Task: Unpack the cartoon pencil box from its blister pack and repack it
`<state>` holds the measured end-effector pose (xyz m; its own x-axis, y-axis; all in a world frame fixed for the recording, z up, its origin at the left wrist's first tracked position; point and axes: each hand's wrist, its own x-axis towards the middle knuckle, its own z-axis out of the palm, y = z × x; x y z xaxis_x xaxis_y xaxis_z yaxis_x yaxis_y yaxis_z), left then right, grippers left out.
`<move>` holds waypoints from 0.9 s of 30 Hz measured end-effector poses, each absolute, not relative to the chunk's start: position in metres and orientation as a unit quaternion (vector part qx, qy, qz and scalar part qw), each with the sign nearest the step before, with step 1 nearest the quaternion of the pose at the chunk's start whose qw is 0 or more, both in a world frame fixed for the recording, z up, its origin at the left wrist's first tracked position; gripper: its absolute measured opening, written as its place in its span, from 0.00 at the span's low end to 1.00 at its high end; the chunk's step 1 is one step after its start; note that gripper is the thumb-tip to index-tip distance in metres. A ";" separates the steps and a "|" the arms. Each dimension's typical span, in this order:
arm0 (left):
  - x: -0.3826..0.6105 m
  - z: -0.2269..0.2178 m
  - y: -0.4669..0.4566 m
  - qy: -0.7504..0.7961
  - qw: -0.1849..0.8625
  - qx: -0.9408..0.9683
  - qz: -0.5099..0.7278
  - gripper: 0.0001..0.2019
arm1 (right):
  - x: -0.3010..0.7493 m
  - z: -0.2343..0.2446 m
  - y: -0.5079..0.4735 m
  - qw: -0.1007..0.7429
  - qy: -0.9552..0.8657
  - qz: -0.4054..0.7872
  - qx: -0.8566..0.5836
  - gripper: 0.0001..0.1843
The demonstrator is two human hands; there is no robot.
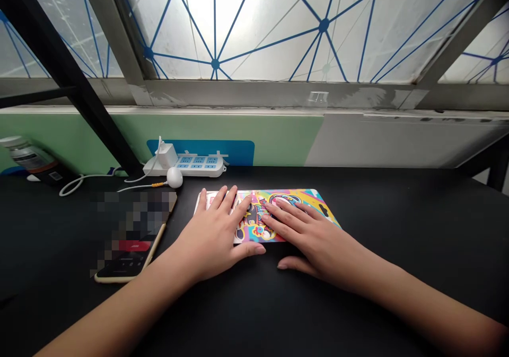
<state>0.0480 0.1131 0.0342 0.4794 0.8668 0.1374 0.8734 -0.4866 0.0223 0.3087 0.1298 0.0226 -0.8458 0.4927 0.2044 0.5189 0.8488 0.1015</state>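
Observation:
A flat, brightly printed card-like pack [258, 232] lies on the black table, with yellow, pink and blue patterns and a dark hang-hole near its right end. My left hand [217, 229] rests palm down over its left part, fingers spread and the thumb on the table side of the near edge. Over the right part lies my right hand [308, 235], also flat with fingers stretched out, its thumb off the pack's near edge. The two hands are apart, and together they hide much of the print.
Left of the pack lies a phone [131, 261] in a pale case, its screen partly blurred out. Behind it are a white power strip [201, 165] with a plugged-in charger [167, 155], a round white object [174, 177] and a cable. A bottle [32, 158] stands at far left.

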 end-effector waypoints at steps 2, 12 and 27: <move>0.048 0.036 0.113 -0.510 0.018 -0.858 -0.064 0.45 | 0.310 0.024 0.130 0.080 -0.958 -0.070 -0.265 0.42; 0.033 0.045 0.121 -0.489 -0.020 -0.869 -0.077 0.43 | 0.311 0.030 0.130 0.101 -0.956 -0.034 -0.272 0.41; 0.024 0.053 0.125 -0.470 -0.056 -0.877 -0.086 0.49 | 0.310 0.048 0.121 0.086 -0.953 0.004 -0.291 0.43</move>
